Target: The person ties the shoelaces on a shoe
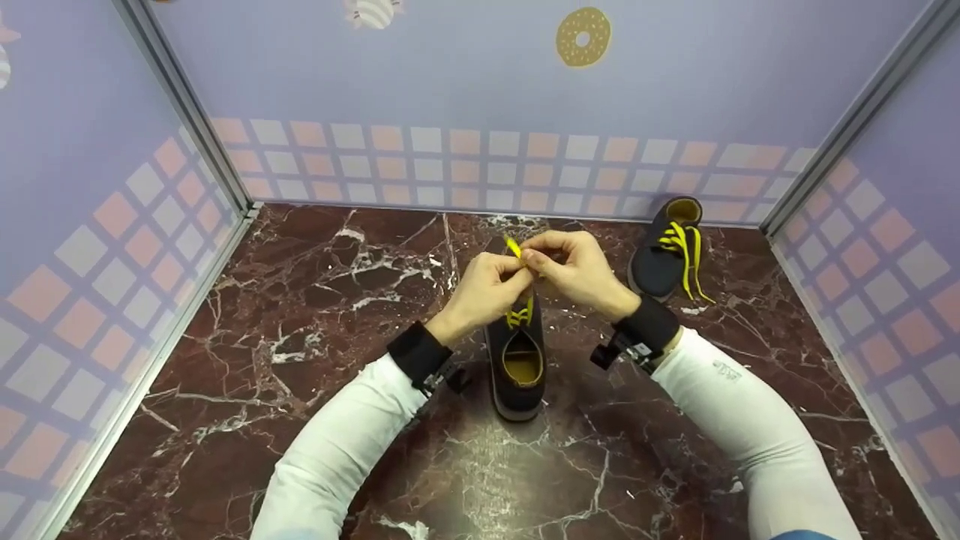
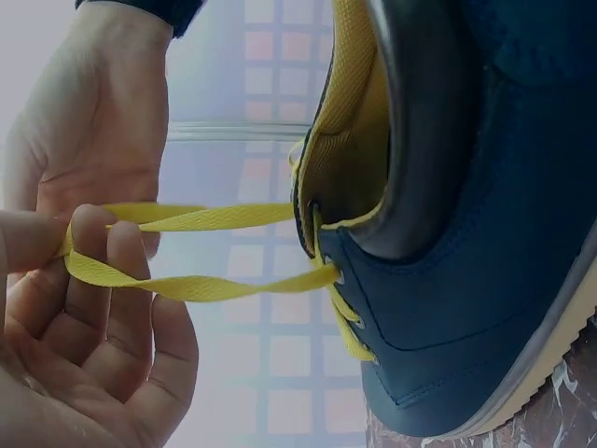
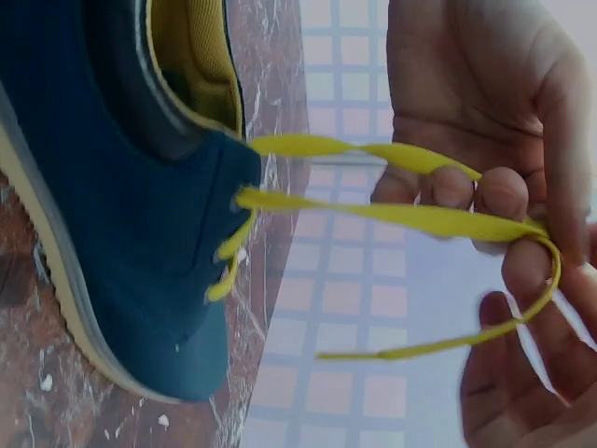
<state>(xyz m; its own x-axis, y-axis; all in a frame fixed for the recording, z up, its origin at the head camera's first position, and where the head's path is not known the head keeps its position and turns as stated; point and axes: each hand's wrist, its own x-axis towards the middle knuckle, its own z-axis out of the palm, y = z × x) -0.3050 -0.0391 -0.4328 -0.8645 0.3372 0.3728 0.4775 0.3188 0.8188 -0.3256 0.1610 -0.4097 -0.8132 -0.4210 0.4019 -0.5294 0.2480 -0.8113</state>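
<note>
A dark blue shoe (image 1: 517, 401) stands upright on the floor, its heel nearest me and its yellow lining showing. Over its toe my left hand (image 1: 484, 289) pinches the yellow shoelace (image 1: 513, 247) between thumb and forefinger. Right beside it, my right hand (image 1: 576, 271) pinches the same lace, the fingertips of both hands meeting. Two lace strands stretch taut from the top eyelets up to the fingers in the left wrist view. A loose lace end (image 3: 429, 350) curves down from the fingers in the right wrist view. Both hands partly hide the toe from above.
A second dark shoe (image 1: 654, 268) with untied yellow laces (image 1: 696, 262) stands at the back right by the wall. Patterned panels (image 1: 480, 82) enclose the reddish-brown marbled floor (image 1: 315, 300) at the back and both sides. Black bands with small cameras circle both wrists.
</note>
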